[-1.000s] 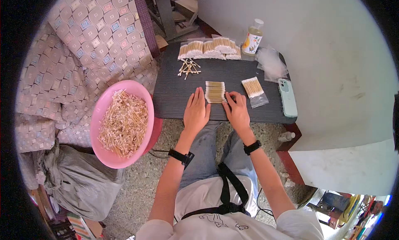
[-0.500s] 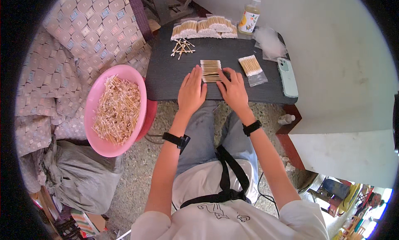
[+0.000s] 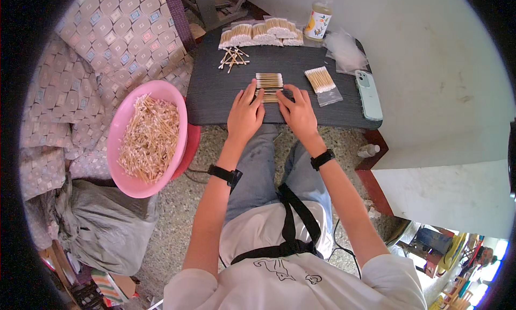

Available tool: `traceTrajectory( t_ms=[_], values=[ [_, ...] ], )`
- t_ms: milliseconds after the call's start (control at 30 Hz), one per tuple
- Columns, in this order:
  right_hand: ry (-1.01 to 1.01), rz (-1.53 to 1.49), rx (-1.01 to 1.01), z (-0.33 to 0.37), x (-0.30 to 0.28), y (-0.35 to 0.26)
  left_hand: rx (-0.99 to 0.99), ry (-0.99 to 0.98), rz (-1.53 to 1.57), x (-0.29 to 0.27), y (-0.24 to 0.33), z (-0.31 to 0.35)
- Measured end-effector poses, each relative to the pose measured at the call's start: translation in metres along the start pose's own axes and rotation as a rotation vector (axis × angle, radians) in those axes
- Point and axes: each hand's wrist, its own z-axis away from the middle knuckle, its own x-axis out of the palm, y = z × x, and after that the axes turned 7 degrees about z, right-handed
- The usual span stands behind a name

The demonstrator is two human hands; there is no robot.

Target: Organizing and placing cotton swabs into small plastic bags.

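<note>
A flat row of cotton swabs (image 3: 269, 80) lies on the dark table in front of me, pale sticks side by side with white tips at both ends. A narrow gap splits it into a far part and a near part. My left hand (image 3: 244, 114) rests at the row's left ends, fingers stretched out and touching the swabs. At the right ends is my right hand (image 3: 299, 112), thumb and index finger apart against the swabs. Fingers hide some of the tips. Right of the row lies a clear bag of cotton swabs (image 3: 320, 79), and a loose heap of swabs (image 3: 233, 58) lies beyond to the left.
Filled swab bags (image 3: 263, 33) are stacked at the table's far edge beside a bottle (image 3: 319, 20). Empty clear bags (image 3: 344, 49) and a pale green phone (image 3: 368, 95) lie at the right. A pink basin (image 3: 114, 149) full of swabs stands left of the table.
A gap has opened across the row of swabs. My left fingers have shifted inward onto the swabs; my right hand stays at the right ends. The whole view has shifted slightly.
</note>
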Motion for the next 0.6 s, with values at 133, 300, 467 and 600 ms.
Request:
traceTrajectory(
  t_ms=[133, 300, 467, 600],
  values=[
    [-0.003, -0.023, -0.007, -0.0013, 0.0015, 0.0013, 0.012, 0.018, 0.025, 0.0002, 0.0003, -0.0009],
    [0.051, -0.084, -0.082, -0.0061, 0.0045, -0.0004, 0.001, 0.033, 0.071, -0.0009, -0.002, -0.0007],
    [0.058, -0.085, -0.113, -0.0061, 0.0083, 0.0027, -0.022, 0.033, 0.08, -0.0013, 0.0029, -0.004],
    [0.037, -0.075, -0.128, -0.0052, 0.0086, 0.0008, -0.021, 0.059, 0.036, -0.0011, 0.0026, -0.0032]
  ],
)
